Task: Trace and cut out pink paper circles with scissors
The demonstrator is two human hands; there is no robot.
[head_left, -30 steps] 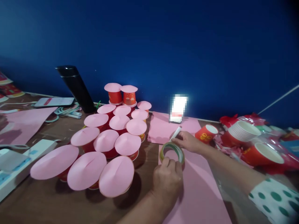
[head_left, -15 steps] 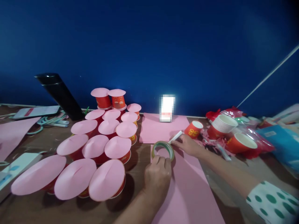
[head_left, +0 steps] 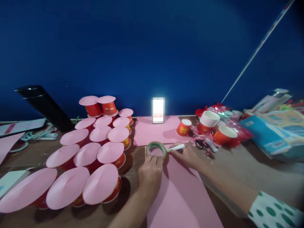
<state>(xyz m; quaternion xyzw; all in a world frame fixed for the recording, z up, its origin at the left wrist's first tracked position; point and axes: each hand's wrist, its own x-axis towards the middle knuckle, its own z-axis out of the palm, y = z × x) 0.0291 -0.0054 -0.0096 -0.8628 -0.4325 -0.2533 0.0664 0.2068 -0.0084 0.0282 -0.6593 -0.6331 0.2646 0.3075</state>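
Note:
My left hand (head_left: 150,172) presses its curled fingers on the near rim of a roll of tape (head_left: 156,149) lying flat on a pink paper sheet (head_left: 180,196). My right hand (head_left: 184,154) pinches a white pen (head_left: 177,147) whose tip touches the roll's right side. Both hands rest on the sheet, close together.
Several red paper cups topped with pink paper cones (head_left: 99,152) crowd the left. A black flask (head_left: 45,106) leans behind them. More pink sheets (head_left: 154,133), a lit phone (head_left: 158,110), a lone red cup (head_left: 183,127), stacked cups (head_left: 207,122), scissors (head_left: 201,144) and bags lie behind and right.
The camera has swung to the right, so everything has slid left in view. The pen has tilted from pointing up-right to nearly level beside the roll. My hands keep their hold.

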